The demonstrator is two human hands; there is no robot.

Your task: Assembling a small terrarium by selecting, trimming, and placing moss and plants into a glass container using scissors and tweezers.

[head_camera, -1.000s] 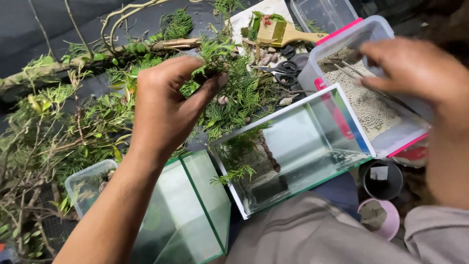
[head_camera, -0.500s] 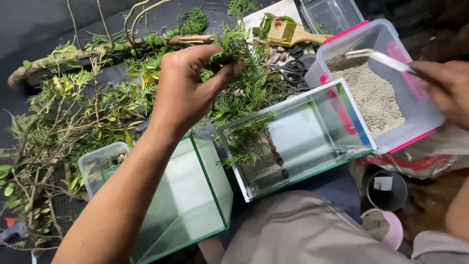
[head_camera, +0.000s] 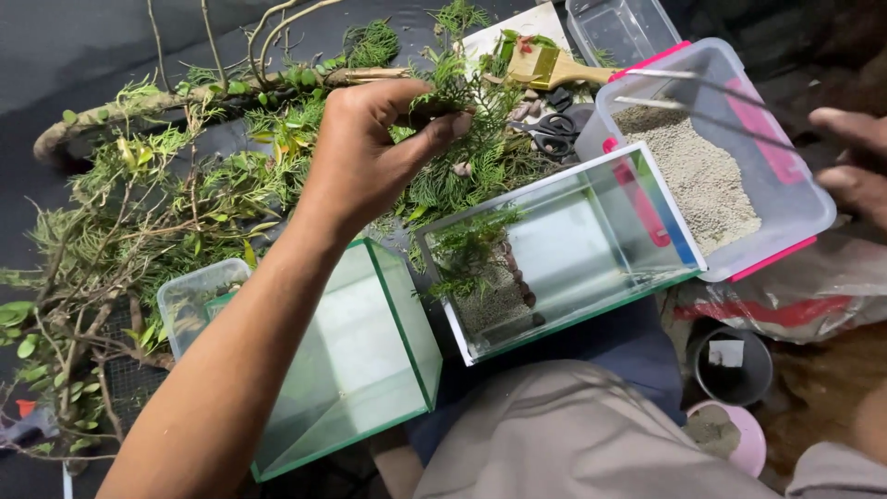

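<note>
My left hand (head_camera: 370,152) is raised over a heap of green cuttings and pinches a feathery conifer sprig (head_camera: 455,88) between thumb and fingers. My right hand (head_camera: 852,162) is at the right edge, blurred, and holds long metal tweezers (head_camera: 661,88) whose tips reach over a clear plastic tub of pale gravel (head_camera: 711,185). Below the left hand a small glass tank (head_camera: 591,231) lies tilted, with gravel, dark stones and a green sprig (head_camera: 476,263) at its left end. A second, empty glass tank (head_camera: 370,351) stands by my left forearm.
A long mossy branch (head_camera: 185,102) and leafy twigs cover the dark mat at left. Scissors (head_camera: 554,129), a wooden brush (head_camera: 554,65) and a clear box (head_camera: 619,28) lie at the back. A small plastic container (head_camera: 199,296), a dark cup (head_camera: 730,365) and a pink cup (head_camera: 735,434) sit near my lap.
My right hand came off the gravel tub's rim, took up the tweezers and drew back to the right edge. My left hand stayed over the cuttings, still pinching the sprig.
</note>
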